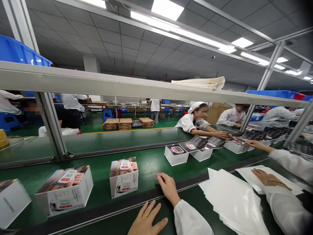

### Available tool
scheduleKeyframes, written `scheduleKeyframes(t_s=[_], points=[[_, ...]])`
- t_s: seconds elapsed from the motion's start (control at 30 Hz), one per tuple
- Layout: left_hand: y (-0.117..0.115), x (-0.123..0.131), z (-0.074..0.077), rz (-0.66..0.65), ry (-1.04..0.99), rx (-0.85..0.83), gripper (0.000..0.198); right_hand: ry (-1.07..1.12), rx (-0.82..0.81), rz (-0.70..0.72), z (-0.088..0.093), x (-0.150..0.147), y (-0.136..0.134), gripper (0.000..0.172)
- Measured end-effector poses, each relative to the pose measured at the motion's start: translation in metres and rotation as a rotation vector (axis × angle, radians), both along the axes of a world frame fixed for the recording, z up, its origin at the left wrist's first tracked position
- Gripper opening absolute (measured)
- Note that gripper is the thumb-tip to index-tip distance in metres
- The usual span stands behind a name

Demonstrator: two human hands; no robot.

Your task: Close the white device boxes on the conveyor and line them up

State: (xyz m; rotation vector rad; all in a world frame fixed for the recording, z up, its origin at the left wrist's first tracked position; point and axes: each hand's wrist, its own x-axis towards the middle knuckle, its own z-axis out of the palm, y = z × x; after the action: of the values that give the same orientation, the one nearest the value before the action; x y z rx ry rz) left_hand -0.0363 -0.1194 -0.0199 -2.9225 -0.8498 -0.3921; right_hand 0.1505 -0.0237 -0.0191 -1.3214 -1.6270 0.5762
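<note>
My left hand (148,219) lies palm down near the belt's front edge, fingers spread, a ring on one of them, holding nothing. Just right of it, my right hand (168,187), in a white sleeve, reaches over the belt edge with loosely bent fingers and nothing visible in them. The closed blood pressure monitor box (124,178) stands on the green belt to the left of my right hand, apart from it. Farther along are open boxes (176,154) with their lids up and monitors showing inside.
Closed boxes (66,187) stand at left on the belt. White sheets (232,199) are stacked at right, beside a co-worker's hand (271,179). Across the belt, another co-worker (193,120) reaches toward open boxes. A metal shelf beam (122,83) crosses above.
</note>
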Motion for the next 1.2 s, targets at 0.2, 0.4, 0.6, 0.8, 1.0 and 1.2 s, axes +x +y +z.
scheduleKeyframes(t_s=[0.2, 0.4, 0.6, 0.8, 1.0, 1.2], points=[[0.001, -0.002, -0.007, -0.017, -0.026, 0.046, 0.073, -0.002, -0.001, 0.005, -0.001, -0.004, -0.005, 0.034], [0.0, -0.004, -0.009, -0.014, -0.047, 0.065, 0.07, 0.136, 0.139, -0.393, -0.005, 0.018, 0.029, 0.055], [0.014, 0.003, -0.031, 0.117, -0.102, -0.134, 0.044, 0.607, -0.045, -0.743, 0.012, 0.093, 0.108, 0.076], [0.019, 0.007, -0.046, 0.203, -0.135, -0.304, 0.052, 0.638, 0.014, -0.462, 0.009, 0.098, 0.12, 0.059], [-0.001, 0.003, -0.009, 0.038, -0.166, -0.285, 0.045, 0.282, 0.125, -0.351, 0.0, 0.093, 0.092, 0.055], [0.062, 0.039, 0.051, 0.244, -0.393, -0.241, 0.065, 0.158, -0.008, -0.168, 0.002, 0.082, 0.074, 0.052]])
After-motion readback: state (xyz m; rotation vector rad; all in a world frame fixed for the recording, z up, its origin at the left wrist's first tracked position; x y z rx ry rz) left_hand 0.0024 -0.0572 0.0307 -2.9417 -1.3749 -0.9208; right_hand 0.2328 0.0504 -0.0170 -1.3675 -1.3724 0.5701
